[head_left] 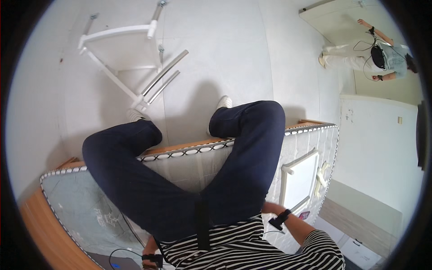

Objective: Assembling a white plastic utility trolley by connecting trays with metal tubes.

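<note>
I sit on the edge of a bed, my legs apart and my feet on the floor. My left hand (150,247) is down beside my left hip, near the grey mattress cover (85,198), with its fingers hidden. My right hand (271,208) is by my right hip, its fingers out of sight behind my thigh. Nearest to it on the bed lies a white framed panel (299,180). Some white angled pieces (321,180) lie beyond that panel. Black straps with small devices are on both my wrists.
On the floor ahead to the left stands a white frame (118,32) with metal-tipped legs and two shiny tubes (165,72). The bed's wooden edge (189,146) runs beneath my legs. At the upper right another person (382,56) stands with cables.
</note>
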Available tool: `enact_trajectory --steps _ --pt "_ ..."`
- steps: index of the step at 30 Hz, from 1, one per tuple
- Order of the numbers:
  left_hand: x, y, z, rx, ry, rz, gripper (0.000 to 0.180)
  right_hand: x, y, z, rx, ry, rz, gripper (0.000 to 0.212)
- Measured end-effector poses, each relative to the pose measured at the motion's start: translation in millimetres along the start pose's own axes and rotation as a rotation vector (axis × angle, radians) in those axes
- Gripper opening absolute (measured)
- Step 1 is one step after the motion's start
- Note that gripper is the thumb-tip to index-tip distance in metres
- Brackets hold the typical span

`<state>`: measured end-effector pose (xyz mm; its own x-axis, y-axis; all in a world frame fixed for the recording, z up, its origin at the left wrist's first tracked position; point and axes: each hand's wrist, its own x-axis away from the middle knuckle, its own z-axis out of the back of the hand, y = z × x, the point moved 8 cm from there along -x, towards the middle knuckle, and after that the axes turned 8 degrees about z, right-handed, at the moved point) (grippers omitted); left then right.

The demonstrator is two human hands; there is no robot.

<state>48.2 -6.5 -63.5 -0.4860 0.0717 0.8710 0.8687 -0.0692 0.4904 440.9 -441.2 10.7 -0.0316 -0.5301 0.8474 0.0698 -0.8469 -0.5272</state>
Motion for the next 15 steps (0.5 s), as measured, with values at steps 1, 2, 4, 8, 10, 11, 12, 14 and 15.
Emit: enact_trajectory --steps 1,2,4,8,10,11,12,14,15 --pt "4 28 -14 0.002 0.034 -0.014 0.070 -39 -39 56 0.024 0.005 0.028 0.042" --pt "17 90 19 -0.074 0.195 0.020 0.046 -32 -91 101 0.182 -0.011 -0.096 0.037" --pt "31 172 90 -0.243 0.528 0.009 0.017 -4 -159 164 0.268 0.004 0.007 0.031" --pt "94 333 171 -0.284 0.544 -0.109 0.018 22 -307 226 -0.086 0.168 0.410 0.018" --pt "102 407 191 -0.057 0.531 -0.345 0.016 19 -374 238 -0.520 0.209 0.638 0.017" --pt "96 434 204 0.124 0.495 -0.485 0.016 12 -398 240 -0.752 0.151 0.691 0.018" --pt "89 466 214 0.307 0.408 -0.628 0.017 0 -424 242 -0.867 0.063 0.798 0.018" --pt "58 519 231 0.575 0.262 -0.766 0.019 -32 -458 246 -0.842 0.077 0.807 0.017" --pt "38 535 240 0.664 0.225 -0.758 0.021 -51 -473 245 -0.892 0.038 0.764 0.015"
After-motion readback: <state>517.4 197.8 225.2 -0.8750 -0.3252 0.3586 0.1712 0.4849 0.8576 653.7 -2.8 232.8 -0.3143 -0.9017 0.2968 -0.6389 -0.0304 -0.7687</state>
